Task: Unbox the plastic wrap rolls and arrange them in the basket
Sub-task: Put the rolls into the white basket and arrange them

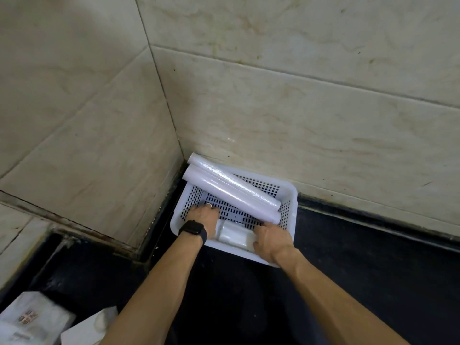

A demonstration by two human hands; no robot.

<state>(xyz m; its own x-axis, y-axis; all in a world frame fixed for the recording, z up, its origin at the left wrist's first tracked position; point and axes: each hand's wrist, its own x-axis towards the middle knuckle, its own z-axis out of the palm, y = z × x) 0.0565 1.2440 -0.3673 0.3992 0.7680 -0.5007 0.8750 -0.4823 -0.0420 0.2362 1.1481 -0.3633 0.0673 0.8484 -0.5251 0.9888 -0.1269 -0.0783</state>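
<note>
Reaching into the white perforated plastic basket [288,195] in the corner of the black worktop [361,265], both hands settle a short white roll of plastic wrap [235,235] along its near wall. The left hand [204,216] lies flat and open on the basket floor, probably to steady it. The right hand [270,241] curls over the short roll's end. Two long white rolls [231,189] lean diagonally over the far rim, seemingly too long to lie flat.
</note>
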